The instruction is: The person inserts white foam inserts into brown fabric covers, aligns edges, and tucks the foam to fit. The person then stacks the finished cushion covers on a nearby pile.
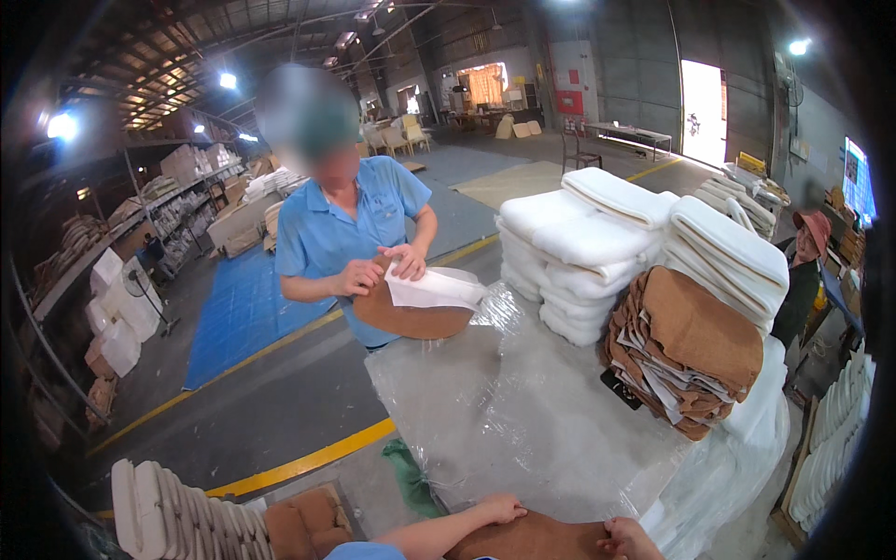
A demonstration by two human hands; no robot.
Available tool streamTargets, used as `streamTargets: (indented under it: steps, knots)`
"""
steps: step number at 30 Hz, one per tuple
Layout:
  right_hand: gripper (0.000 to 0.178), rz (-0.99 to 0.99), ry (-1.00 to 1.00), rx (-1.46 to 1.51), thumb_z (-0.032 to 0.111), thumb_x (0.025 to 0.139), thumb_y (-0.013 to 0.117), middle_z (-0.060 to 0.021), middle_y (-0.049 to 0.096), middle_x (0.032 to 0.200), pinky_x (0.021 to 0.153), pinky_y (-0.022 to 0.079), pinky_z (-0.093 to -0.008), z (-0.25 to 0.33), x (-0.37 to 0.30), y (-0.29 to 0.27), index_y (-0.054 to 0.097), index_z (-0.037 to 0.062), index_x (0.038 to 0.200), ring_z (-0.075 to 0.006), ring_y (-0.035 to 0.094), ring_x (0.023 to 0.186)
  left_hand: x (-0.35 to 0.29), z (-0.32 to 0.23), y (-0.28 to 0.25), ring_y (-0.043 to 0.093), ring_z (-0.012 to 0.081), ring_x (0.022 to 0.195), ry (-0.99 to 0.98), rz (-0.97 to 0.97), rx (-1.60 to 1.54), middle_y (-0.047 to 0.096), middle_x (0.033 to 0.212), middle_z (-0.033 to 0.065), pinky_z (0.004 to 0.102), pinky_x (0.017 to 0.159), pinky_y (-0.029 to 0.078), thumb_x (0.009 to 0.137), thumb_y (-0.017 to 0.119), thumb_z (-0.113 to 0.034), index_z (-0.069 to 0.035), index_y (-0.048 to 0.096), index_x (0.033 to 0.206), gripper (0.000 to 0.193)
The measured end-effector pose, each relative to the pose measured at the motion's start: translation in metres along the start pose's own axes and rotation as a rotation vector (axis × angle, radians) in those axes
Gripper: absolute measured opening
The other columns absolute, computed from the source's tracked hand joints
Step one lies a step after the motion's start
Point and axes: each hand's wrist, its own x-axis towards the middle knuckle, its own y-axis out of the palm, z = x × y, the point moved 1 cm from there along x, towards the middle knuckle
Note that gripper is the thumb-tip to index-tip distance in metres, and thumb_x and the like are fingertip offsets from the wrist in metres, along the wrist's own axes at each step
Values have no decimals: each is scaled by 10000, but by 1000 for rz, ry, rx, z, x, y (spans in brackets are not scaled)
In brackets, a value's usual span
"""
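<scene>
A brown fabric cover lies at the near edge of the table, cut off by the bottom of the view. My left hand pinches its upper left edge. At its right edge, my right hand grips the cloth between thumb and fingers. Across the table a co-worker in a blue shirt has both hands on another brown cover with a white padded piece on it. To my right is a stack of folded brown covers with pale linings showing.
Clear plastic sheeting covers the table. Thick white cushion pads are piled at its far right. A dark object lies beside the brown stack. Rows of pale cushions stand low on the left. Another person is at the far right.
</scene>
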Motion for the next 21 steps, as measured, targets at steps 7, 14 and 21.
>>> streamTargets:
  steps: [7, 14, 21]
  knots:
    - [217, -387, -287, 340, 204, 1107, 482, -117, 631, 764, 350, 426, -343, -33, -1, 43, 582, 28, 1030, -222, 601, 454, -5, 1, 22, 691, 413, 1093, -133, -256, -61, 742, 1169, 165, 549, 920, 542, 1054, 507, -493, -120, 749, 1124, 450]
    - [285, -605, -380, 156, 171, 1079, 533, -94, 534, 630, 326, 409, -357, -12, -24, 60, 538, -8, 857, -204, 543, 376, 8, 4, 29, 690, 433, 1040, -37, -319, 16, 741, 1101, 179, 570, 867, 530, 1065, 504, -462, -88, 733, 1051, 439]
    - [195, -391, -393, 236, 173, 1060, 565, -112, 650, 788, 361, 464, -329, -6, -35, 49, 622, 2, 984, -216, 644, 466, 3, 9, 22, 696, 409, 1072, -20, -223, -1, 743, 1117, 187, 527, 911, 542, 1047, 539, -464, -86, 736, 1115, 432]
